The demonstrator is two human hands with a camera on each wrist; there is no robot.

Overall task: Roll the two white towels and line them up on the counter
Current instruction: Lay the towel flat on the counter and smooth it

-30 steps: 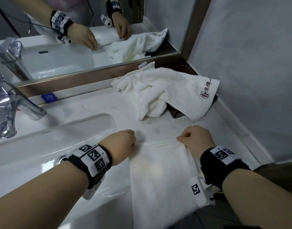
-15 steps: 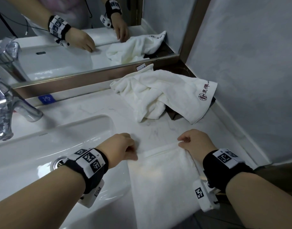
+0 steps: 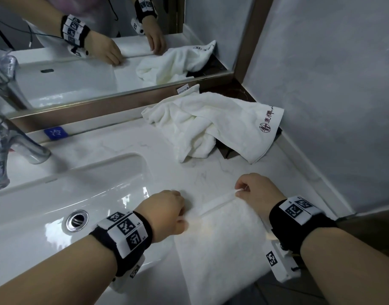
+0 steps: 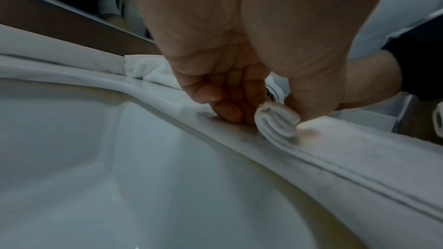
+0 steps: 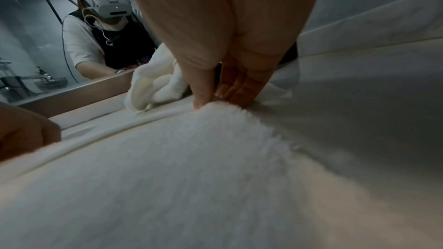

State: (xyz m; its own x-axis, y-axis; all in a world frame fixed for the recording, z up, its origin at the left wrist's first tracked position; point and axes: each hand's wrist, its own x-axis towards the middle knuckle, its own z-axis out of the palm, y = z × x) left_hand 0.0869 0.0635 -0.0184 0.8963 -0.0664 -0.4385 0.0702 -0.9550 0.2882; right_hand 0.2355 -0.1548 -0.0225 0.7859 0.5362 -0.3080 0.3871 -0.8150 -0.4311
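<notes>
A flat white towel (image 3: 222, 245) lies on the counter at the front and hangs over its near edge. Its far edge is turned into a thin roll (image 3: 213, 204). My left hand (image 3: 167, 211) pinches the left end of that roll (image 4: 275, 122) between thumb and curled fingers. My right hand (image 3: 255, 190) pinches the right end, thumb (image 5: 201, 97) and fingers (image 5: 239, 90) at the towel's edge (image 5: 215, 113). The second white towel (image 3: 213, 122), crumpled and bearing a dark red logo, lies in the back right corner.
A white sink basin (image 3: 68, 194) with a metal drain (image 3: 77, 220) takes up the left. A chrome tap (image 3: 10, 146) stands at the far left. A mirror (image 3: 90, 51) runs along the back and a grey wall (image 3: 332, 95) closes the right. Something dark (image 3: 227, 151) lies under the crumpled towel.
Both hands have drawn back toward me along the counter, turning the flat towel's far edge over into a thin roll. The crumpled towel has not moved.
</notes>
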